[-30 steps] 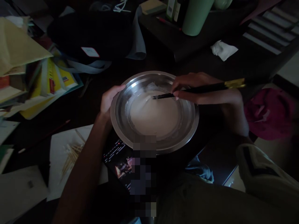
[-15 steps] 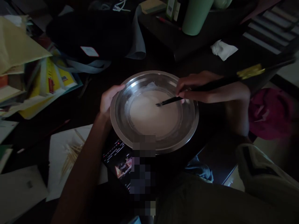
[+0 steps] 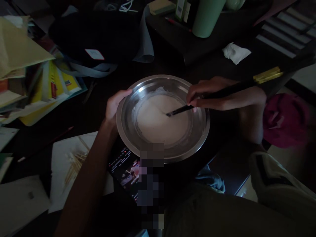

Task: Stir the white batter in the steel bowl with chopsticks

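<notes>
A shiny metal bowl (image 3: 163, 152) holds a pale, creamy liquid (image 3: 158, 123), with white residue on the wall above it. My left hand (image 3: 116, 104) grips the bowl's left rim, thumb over the edge and the other fingers hidden behind it. In my right hand (image 3: 209, 95), closed above the right side of the bowl, is a pair of black chopsticks (image 3: 268, 75) with gold bands. Their tips dip into the liquid near the middle and slant up to the right.
Left of the bowl, thin wooden sticks (image 3: 76, 164) lie on white paper (image 3: 59, 158). A lit phone (image 3: 125, 177) is partly under the bowl's near edge. Books (image 3: 41, 98) and a black bag (image 3: 98, 36) stand behind; a green bottle (image 3: 207, 19) and crumpled tissue (image 3: 236, 53) lie farther right.
My right hand and the chopsticks have shifted slightly right, and the tips sit a little lower in the liquid. My left hand and the bowl stay put; the phone's picture differs.
</notes>
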